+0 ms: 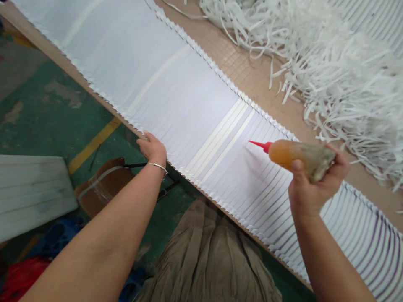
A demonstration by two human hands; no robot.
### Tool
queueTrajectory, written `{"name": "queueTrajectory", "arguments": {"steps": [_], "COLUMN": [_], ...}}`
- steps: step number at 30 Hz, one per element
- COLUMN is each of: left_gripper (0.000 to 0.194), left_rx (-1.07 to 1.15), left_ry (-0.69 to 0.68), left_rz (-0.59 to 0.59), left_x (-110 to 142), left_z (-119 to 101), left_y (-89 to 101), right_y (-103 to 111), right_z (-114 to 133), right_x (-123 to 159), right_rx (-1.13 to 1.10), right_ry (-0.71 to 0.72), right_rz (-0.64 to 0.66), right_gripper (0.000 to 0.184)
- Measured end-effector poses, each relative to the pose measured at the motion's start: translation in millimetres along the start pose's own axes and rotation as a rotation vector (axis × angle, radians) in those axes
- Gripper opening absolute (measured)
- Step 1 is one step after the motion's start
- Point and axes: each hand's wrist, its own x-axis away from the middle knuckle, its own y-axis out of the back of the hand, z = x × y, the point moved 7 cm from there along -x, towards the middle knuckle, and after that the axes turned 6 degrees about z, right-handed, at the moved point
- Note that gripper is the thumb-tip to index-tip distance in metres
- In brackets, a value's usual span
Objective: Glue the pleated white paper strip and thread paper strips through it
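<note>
Right hand [317, 180] grips a smudged amber bottle [294, 157] over white strips [176, 113].
Its red nozzle [260, 144] tapers finely; left hand [153, 147], fingers loosely open, touches the table edge [59, 58].

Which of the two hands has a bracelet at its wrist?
The left hand, with the thin silvery bracelet; the right hand, holding the red-tipped bottle, shows none.

The single head view is taken from above, facing forward and down; the surface [280, 107] is seen slanting across at close range, with the floor [40, 92] shown below it.
</note>
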Motion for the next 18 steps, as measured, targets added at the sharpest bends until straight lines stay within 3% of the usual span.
{"name": "queueTrajectory", "arguments": {"steps": [2,4,7,12,18], "left_gripper": [0.021,0.020,0.019,0.020,0.020], "left_rx": [0.004,0.005,0.000,-0.032,-0.035], "left_ry": [0.004,0.011,0.019,0.027,0.020], "left_rz": [-0.011,-0.018,-0.022,-0.019,-0.027], "left_x": [1,3,4,3,2], "left_z": [-1,-3,-6,-6,-4], "left_y": [2.0,3.8,5.7,5.9,4.9], "right_y": [-1,-12,-29,-48,-54], "right_z": [-37,-70,-101,-123,-129], "right_x": [-30,-56,-81,-96,-100], "right_rx": [-0.194,-0.356,-0.432,-0.499,-0.418], "right_ry": [-0.194,-0.369,-0.499,-0.568,-0.576], "right_rz": [-0.106,-0.125,-0.136,-0.132,-0.148], "right_gripper": [0.059,0.053,0.047,0.039,0.038]}}
